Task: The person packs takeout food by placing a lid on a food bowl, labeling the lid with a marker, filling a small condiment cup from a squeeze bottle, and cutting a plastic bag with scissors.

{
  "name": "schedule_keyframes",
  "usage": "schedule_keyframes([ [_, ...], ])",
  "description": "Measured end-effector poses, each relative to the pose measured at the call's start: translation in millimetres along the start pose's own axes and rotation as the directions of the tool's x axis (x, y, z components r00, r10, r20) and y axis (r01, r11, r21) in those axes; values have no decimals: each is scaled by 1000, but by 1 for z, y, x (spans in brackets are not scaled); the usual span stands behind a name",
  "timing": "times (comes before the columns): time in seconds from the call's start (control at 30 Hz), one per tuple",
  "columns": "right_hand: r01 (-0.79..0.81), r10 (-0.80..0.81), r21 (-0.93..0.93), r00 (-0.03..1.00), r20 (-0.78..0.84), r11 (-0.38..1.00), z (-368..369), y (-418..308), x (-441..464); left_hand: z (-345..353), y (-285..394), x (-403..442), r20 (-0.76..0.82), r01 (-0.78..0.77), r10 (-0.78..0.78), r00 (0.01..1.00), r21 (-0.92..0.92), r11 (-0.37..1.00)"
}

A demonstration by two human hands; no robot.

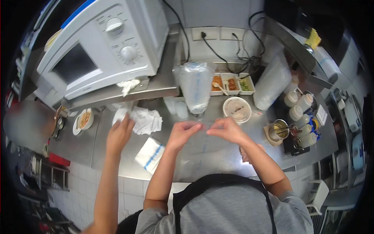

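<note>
My left hand (183,134) and my right hand (226,129) are close together over the steel counter, thumbs toward each other. Each is pinched on the upper edge of a clear plastic bag (205,147), which hangs toward me and shows faint blue print. Its outline is hard to see against the metal. Beyond my hands stands a bundle of clear bags (195,87). A round lidded container (237,109) with writing on its lid sits just past my right hand. Left of my left hand lies a folded white packet (150,155) with a blue stripe.
A co-worker's hand (121,134) reaches in from the left beside white paper slips (146,120). A microwave (101,46) stands on a shelf at upper left. White food trays (230,92), a metal pot (279,130) and squeeze bottles (306,102) stand at the back and right.
</note>
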State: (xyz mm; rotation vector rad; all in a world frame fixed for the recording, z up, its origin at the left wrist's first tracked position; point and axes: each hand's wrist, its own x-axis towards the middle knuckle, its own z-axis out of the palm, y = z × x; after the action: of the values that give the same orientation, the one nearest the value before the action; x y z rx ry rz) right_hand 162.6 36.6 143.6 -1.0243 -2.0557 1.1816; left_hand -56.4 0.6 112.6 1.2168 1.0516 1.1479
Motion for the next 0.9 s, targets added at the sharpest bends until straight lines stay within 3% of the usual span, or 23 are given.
schedule_keyframes([
  [0.07,116,-125,-57,973,-194,992,-2,2,-2,11,2,0,-97,-16,2,995,-152,988],
  [0.13,202,-259,-170,854,-451,964,-6,-2,-13,13,0,-2,-220,-43,27,975,-70,997],
  [0.23,-74,112,133,944,-311,988,-13,10,-41,35,-5,0,-268,-180,196,943,85,980],
  [0.27,-137,164,140,965,-203,981,-15,13,-47,49,-9,2,-243,-244,270,932,133,961],
  [0.33,-9,148,562,968,-201,827,-2,26,-54,84,-15,0,-116,-212,219,969,71,975],
  [0.4,-70,230,475,930,-286,877,-12,40,-64,112,-15,-4,46,-173,169,985,106,979],
  [0.47,-73,217,393,917,-335,917,-27,59,-77,137,5,-5,123,-66,63,990,16,998],
  [0.53,-16,125,260,903,-411,966,-31,65,-87,143,8,-3,188,78,-76,979,-2,997],
  [0.6,16,58,185,921,-386,983,-38,61,-95,138,0,9,246,232,-234,941,34,972],
  [0.7,56,27,190,912,-409,980,-51,52,-100,128,-6,19,231,155,-200,952,199,968],
  [0.73,67,30,211,904,-426,975,-54,50,-100,123,-1,22,143,216,-251,957,224,950],
  [0.83,146,-142,-39,806,-575,989,-63,46,-90,110,17,20,148,250,-213,966,-309,918],
  [0.9,174,-187,-77,804,-564,982,-66,43,-80,100,28,16,158,204,-147,977,-454,868],
])
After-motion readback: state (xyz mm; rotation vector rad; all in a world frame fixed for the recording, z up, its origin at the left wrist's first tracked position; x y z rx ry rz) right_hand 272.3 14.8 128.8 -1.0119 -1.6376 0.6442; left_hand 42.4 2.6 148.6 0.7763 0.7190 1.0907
